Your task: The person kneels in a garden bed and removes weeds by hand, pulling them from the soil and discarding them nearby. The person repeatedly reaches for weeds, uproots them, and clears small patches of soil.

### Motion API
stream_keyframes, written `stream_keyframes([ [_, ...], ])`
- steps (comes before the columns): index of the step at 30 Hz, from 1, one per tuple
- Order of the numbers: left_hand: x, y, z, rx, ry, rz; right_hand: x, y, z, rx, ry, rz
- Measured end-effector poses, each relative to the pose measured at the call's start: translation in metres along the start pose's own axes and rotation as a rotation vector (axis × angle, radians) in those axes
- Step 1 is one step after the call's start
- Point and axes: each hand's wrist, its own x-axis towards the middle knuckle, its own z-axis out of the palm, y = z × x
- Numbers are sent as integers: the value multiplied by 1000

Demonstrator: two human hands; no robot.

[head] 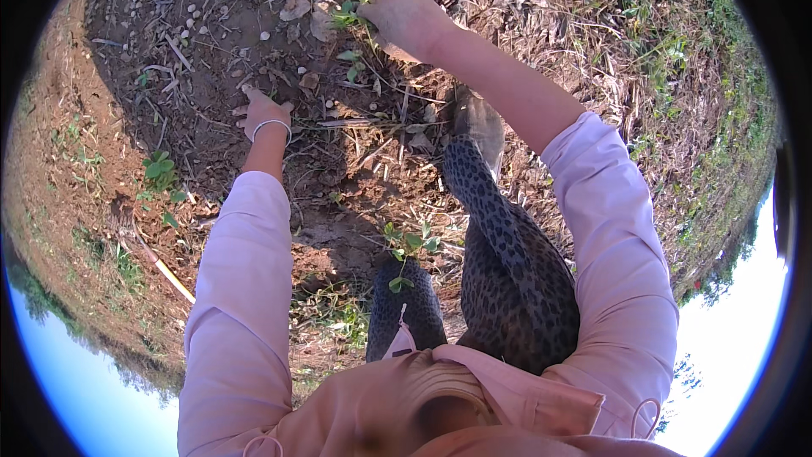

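Note:
My left hand [265, 113], with a light bracelet at its wrist, is low over the soil with its fingers apart and holds nothing that I can see. Leafy green plants [346, 16] are at the fingertips of my right hand [401, 20], which is closed on their stems at the upper middle. Another small green sprig [354, 65] hangs or lies just below them. Pale round pods or nuts [191, 8] are scattered on the dark soil ahead of my left hand, too small to name surely.
Dry stalks and leaves cover the ground. A leafy plant [160, 168] and a tool with a pale wooden handle [166, 271] are at the left. A green sprig [412, 241] stands by my knee. My shoe [479, 124] is below my right forearm; grass [672, 63] grows at the right.

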Motion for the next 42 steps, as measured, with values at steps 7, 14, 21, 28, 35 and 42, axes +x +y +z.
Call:
stream_keyframes([
  [7, -9, -7, 4, 15, 31, 56, 37, 110, 26, 63, 116, 581],
  [14, -6, -7, 8, 19, 63, 44, 43, 170, 47, -398, -205, 293],
  [21, -1, -7, 9, -7, 47, 52, -15, 94, -3, 313, 167, 569],
  [28, -1, -8, 8, 18, 97, 63, -57, -54, 81, -8, 23, 161],
  [35, 2, -6, 9, 39, 92, 69, -69, -50, 69, 291, -267, 40],
  [42, 8, -16, 16, 70, 108, 184, -150, -125, 60, 586, -535, -310],
])
